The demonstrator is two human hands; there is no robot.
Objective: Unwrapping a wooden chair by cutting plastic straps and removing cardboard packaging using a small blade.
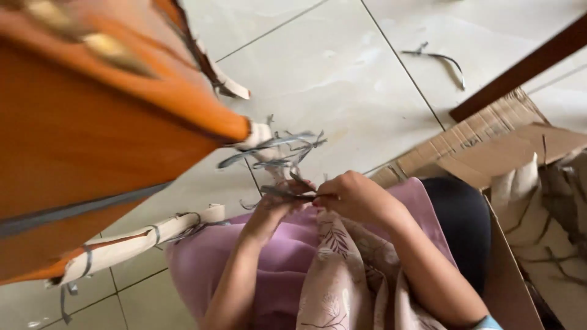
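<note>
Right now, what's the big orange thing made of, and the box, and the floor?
The orange panel looks like glossy varnished wood, judging by its sheen. The box is brown corrugated cardboard; ridges show along its edge. The floor seems to be pale polished tile, with grout lines and soft reflections.

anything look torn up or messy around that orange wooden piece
Yes. The white wrapping on the orange wooden piece is ragged, with grey tape strips hanging loose at its corner. Both the left hand and right hand grip one strip. A stray tape scrap lies on the tiled floor.
</note>
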